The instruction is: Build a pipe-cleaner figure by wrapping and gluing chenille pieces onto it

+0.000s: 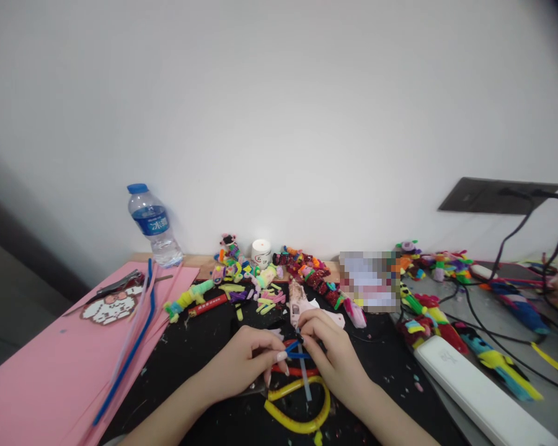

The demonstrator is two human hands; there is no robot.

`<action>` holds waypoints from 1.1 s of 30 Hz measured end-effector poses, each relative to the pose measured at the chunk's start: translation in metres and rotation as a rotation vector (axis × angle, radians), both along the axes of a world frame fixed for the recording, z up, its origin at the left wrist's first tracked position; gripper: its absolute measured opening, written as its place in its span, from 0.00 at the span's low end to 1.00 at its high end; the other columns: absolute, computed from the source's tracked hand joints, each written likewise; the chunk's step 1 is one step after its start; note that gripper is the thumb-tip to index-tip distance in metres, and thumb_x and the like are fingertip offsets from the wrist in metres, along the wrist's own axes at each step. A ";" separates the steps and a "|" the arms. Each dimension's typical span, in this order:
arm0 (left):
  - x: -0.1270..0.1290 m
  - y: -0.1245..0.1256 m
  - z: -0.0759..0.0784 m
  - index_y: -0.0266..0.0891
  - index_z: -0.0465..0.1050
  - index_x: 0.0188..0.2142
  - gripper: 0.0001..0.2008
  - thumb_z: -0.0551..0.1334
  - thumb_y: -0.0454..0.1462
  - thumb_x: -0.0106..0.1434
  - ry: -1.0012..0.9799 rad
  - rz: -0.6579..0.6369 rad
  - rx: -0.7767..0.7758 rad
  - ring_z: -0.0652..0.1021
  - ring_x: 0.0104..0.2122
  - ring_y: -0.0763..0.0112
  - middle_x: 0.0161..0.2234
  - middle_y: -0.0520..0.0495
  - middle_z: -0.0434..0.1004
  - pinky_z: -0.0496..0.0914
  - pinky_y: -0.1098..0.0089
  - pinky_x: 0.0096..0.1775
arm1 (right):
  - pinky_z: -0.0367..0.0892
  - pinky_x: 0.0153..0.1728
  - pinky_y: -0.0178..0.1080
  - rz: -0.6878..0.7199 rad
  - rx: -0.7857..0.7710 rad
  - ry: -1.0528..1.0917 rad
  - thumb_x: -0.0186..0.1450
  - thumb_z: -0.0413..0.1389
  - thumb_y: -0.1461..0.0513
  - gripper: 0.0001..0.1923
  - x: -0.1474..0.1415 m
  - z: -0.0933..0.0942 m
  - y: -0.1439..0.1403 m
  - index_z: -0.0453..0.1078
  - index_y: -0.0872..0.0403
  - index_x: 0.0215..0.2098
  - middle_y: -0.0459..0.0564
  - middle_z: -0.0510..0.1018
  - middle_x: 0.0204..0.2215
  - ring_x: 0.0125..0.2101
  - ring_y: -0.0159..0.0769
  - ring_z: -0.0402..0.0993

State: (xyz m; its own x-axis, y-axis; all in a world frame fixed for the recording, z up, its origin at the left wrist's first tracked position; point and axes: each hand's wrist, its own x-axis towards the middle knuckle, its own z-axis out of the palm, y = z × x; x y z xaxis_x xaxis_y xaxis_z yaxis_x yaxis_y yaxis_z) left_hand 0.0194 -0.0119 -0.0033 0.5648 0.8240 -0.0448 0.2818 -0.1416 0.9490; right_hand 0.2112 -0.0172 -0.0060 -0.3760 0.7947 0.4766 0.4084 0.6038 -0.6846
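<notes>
1 blue strip [296, 355], pinched in our left hand [242, 358] and right hand [333, 347]: apparently mid-bend, next move wanting steady grip.

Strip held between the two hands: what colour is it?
The strip is blue; head view shows it.

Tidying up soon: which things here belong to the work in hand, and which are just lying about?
Work in hand:
blue piece, between left hand and right hand
yellow strip, probably, just below

Apparently lying about:
water bottle, back left
white box, lower right
pink sheet, left
</notes>
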 end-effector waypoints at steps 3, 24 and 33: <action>0.000 -0.001 0.000 0.34 0.76 0.26 0.14 0.56 0.39 0.61 0.009 -0.011 0.013 0.69 0.17 0.78 0.18 0.53 0.68 0.62 0.78 0.23 | 0.64 0.35 0.37 0.001 -0.001 -0.016 0.63 0.46 0.70 0.08 0.000 0.000 0.000 0.62 0.53 0.30 0.49 0.68 0.33 0.34 0.35 0.67; -0.007 0.011 -0.011 0.35 0.71 0.29 0.12 0.53 0.39 0.62 -0.010 0.360 0.154 0.69 0.18 0.75 0.26 0.48 0.76 0.63 0.75 0.26 | 0.61 0.41 0.44 -0.505 0.012 -0.504 0.53 0.52 0.68 0.21 0.020 -0.025 0.025 0.65 0.57 0.46 0.55 0.72 0.37 0.40 0.45 0.66; -0.010 0.012 -0.011 0.36 0.68 0.27 0.11 0.52 0.39 0.63 -0.003 0.417 0.205 0.70 0.18 0.75 0.26 0.51 0.74 0.64 0.75 0.25 | 0.63 0.34 0.38 -0.494 -0.128 -0.175 0.57 0.54 0.61 0.10 0.022 -0.015 0.024 0.69 0.53 0.39 0.49 0.75 0.34 0.33 0.40 0.71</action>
